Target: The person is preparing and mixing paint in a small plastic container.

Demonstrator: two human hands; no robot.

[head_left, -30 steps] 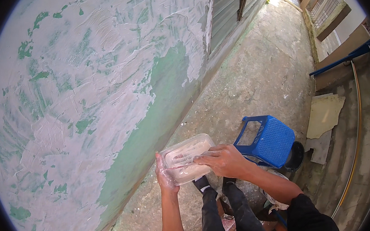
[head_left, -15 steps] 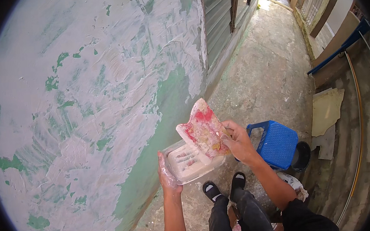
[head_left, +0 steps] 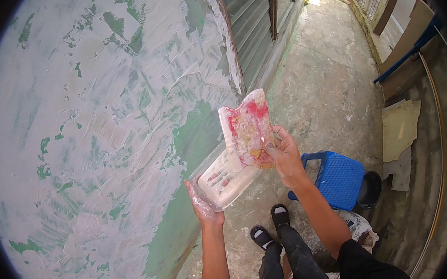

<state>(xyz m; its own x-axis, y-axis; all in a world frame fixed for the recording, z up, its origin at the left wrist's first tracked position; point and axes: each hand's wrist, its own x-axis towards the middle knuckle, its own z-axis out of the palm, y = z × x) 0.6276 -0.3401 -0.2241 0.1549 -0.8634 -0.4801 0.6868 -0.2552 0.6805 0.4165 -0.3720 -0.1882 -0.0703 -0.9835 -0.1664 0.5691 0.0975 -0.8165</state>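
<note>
My left hand [head_left: 204, 203], whitened with putty, grips the near-left end of a clear plastic tray [head_left: 211, 204]. White putty [head_left: 237, 183] lies in the tray, with several grooves across its left part. Between the thumb and fingers of my right hand [head_left: 286, 157] is a flat stained spreader [head_left: 249, 129], blotched red, pink and yellowish, with a dip in its top edge. It stands tilted over the tray's far-right end, its lower edge at the putty; whether it touches cannot be made out. Left of both hands rises a green wall [head_left: 197, 133] largely covered with white putty.
A blue plastic stool [head_left: 340, 180] stands right of my right forearm, beside a black bucket [head_left: 369, 188]. A white sack [head_left: 359, 228] sits near my legs. Broken board pieces [head_left: 398, 131] lean at the right wall. A louvred window [head_left: 248, 24] is set beyond the puttied wall.
My right hand has risen slightly, and the spreader has turned more upright. The tray has tilted, its right end lifting. The view has shifted, and my feet have changed position.
</note>
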